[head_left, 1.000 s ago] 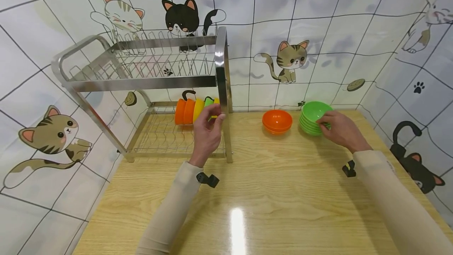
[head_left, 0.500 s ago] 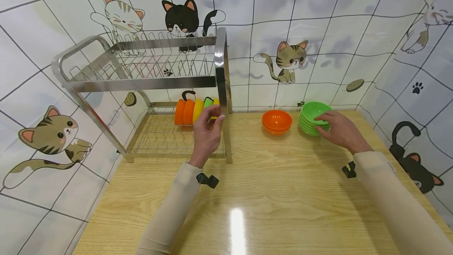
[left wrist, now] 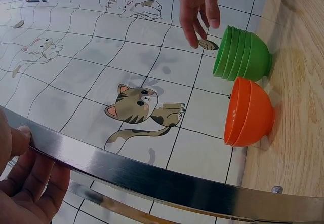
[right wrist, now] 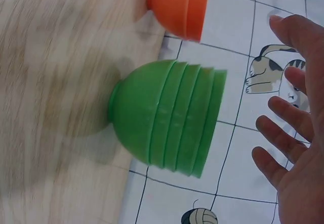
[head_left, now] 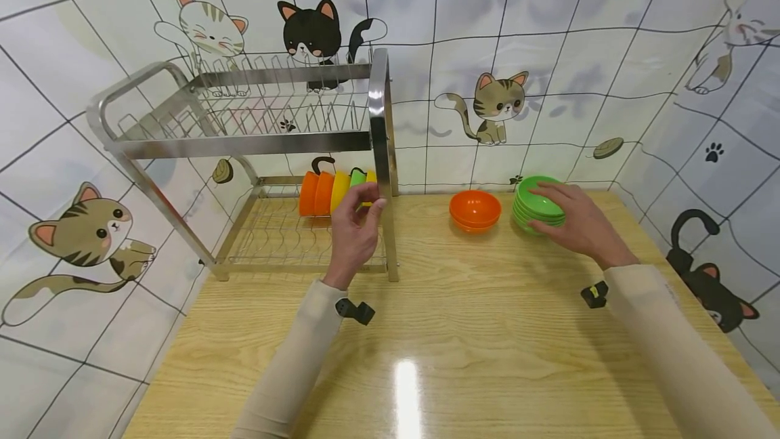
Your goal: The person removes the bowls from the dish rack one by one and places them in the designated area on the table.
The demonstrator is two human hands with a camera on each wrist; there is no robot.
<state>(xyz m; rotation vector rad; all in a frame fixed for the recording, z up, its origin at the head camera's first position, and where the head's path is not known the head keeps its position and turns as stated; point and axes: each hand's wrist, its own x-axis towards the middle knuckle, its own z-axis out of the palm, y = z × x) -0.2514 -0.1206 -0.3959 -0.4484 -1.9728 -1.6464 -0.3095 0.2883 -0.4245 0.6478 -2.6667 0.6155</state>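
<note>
Green plastic bowls (head_left: 536, 208), nested, stand on our desk (head_left: 463, 330) under our spread right hand (head_left: 573, 222); our left hand (head_left: 353, 236) grips the steel dish rack's post (head_left: 380, 154).

Glossy plastic green bowls (head_left: 537, 205), polished steel rack (head_left: 244, 144) (mirror-bright), varnished wooden table (head_left: 463, 330)

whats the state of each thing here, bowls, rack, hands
green bowls: nested in one stack, upright on the table
orange bowls: stacked, upright, beside the green stack
dish rack: top shelf bare, bowls on edge in the lower shelf
bowls in rack: orange, yellow and green, standing in a row
left hand: grips the rack's upright post
right hand: open, fingers spread over the green stack
</note>
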